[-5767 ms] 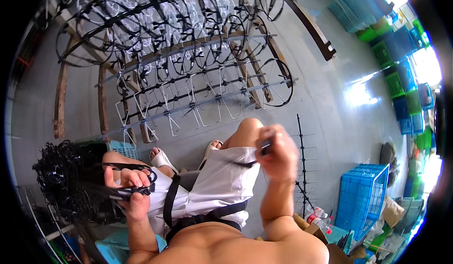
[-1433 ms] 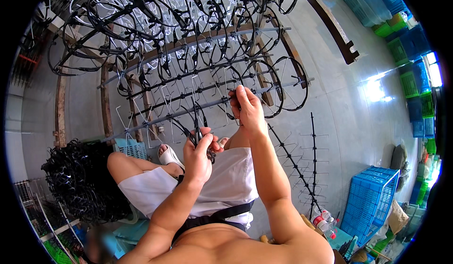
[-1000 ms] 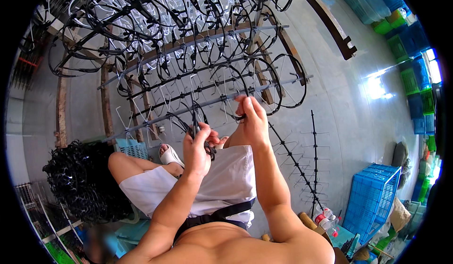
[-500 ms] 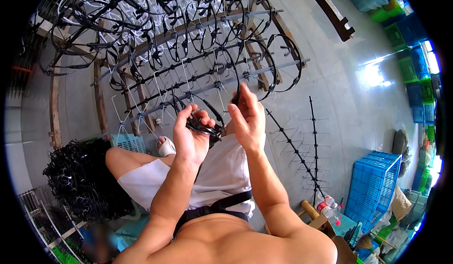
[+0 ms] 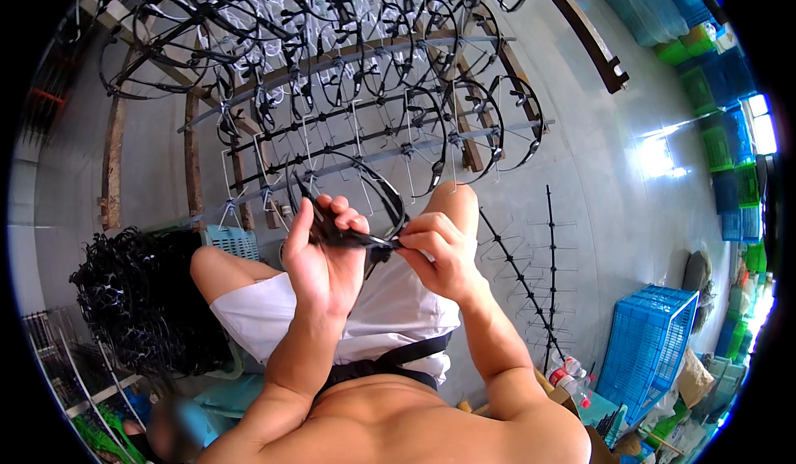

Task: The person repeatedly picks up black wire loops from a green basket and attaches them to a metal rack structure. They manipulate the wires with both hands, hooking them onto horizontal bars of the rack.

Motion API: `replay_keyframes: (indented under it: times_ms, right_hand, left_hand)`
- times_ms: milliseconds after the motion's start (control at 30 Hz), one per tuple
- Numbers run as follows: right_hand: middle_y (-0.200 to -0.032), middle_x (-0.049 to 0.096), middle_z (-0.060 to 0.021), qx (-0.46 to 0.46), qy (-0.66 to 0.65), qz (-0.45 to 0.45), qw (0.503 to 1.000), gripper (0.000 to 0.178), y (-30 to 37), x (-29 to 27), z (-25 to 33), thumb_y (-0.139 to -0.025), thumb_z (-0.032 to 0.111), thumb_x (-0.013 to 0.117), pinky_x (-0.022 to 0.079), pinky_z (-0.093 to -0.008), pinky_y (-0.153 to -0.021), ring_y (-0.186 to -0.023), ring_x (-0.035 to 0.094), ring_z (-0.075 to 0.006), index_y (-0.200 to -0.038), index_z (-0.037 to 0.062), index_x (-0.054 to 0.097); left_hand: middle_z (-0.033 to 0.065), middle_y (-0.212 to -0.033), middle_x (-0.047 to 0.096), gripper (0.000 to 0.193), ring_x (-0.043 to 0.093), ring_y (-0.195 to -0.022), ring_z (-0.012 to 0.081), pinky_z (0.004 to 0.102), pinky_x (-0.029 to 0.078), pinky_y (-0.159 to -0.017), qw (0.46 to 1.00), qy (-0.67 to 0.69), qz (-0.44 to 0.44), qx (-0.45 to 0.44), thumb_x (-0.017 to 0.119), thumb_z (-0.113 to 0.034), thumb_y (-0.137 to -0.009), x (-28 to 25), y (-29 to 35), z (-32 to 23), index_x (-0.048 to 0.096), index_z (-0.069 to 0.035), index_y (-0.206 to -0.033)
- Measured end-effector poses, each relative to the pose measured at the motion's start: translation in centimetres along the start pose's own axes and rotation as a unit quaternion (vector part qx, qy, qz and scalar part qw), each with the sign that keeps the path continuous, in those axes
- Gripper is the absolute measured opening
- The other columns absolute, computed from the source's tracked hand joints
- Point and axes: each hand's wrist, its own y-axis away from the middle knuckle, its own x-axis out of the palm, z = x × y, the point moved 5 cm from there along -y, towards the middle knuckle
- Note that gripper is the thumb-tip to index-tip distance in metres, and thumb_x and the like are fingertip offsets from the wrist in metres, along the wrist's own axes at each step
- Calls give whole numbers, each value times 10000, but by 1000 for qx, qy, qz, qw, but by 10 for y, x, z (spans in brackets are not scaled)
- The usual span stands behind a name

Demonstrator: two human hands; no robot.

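Note:
My left hand [image 5: 325, 261] is curled round a small bunch of glossy black curved plastic bands [image 5: 338, 236], held above my lap. At the bunch's right end, my right hand [image 5: 441, 255] pinches the tip of a band between thumb and fingers. One thin loop [image 5: 396, 199] arcs up from the bunch toward the rack. Just beyond my hands stands a rack of grey bars [image 5: 319, 172] with bent wire hooks. Similar black loops [image 5: 497, 124] hang from its right part and in dense rows farther back. What exactly the bands are cannot be made out.
A heap of black bands [image 5: 141, 298] lies at the left beside my knee. Two dark rods with wire prongs [image 5: 553, 252] lie on the floor at right. Beyond them stand a blue crate [image 5: 647, 352] and bottles [image 5: 572, 374]. A person [image 5: 174, 431] is partly seen lower left.
My right hand has come back from the rack's hooks toward me, down to the bunch, and now pinches a band's end. The left hand stays curled round the bunch. The view has shifted slightly.

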Motion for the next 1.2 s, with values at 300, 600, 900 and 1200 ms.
replay_keyframes:
  times_ms: [300, 600, 900, 1200]
  right_hand:
    - [-583, 450, -83, 115, -363, -266, 886, 95, -14, -97, 48, -960, 97, 401, 280, -193, -302, -338, 339, -69, -984, 6, 389]
    - [-823, 620, -68, 299, -82, -257, 915, 115, -53, 23, -44, -938, 45, 481, 458, -233, -660, -715, 588, -117, -1049, 23, 462]
    - [-860, 611, -114, 248, -113, -364, 891, 206, -54, 31, -33, -919, 1, 464, 378, -198, -454, -528, 469, -74, -1115, 20, 403]
    - [-900, 610, -57, 318, -171, -285, 888, 198, -69, 64, -62, -935, 63, 497, 410, -191, -508, -600, 487, -62, -1127, 13, 493]
  left_hand:
    - [13, -617, 482, 137, 506, -673, 208, 367, 402, -697, 967, -161, 191, -58, 541, -222, -930, -35, 22, -6, 496, -93, -917]
    - [33, -638, 485, 315, 428, -580, 154, 312, 331, -604, 919, 7, 255, -301, 500, -234, -935, -55, 80, 4, 435, -120, -1222]
    - [148, -954, 570, 591, 497, -591, 160, 315, 391, -578, 965, -82, 225, -110, 568, -132, -890, -66, 56, -34, 305, -296, -1393]
    - [87, -890, 591, 360, 463, -548, 68, 215, 357, -448, 866, -472, -101, 132, 576, -111, -882, -81, -5, -40, 463, 15, -1199]
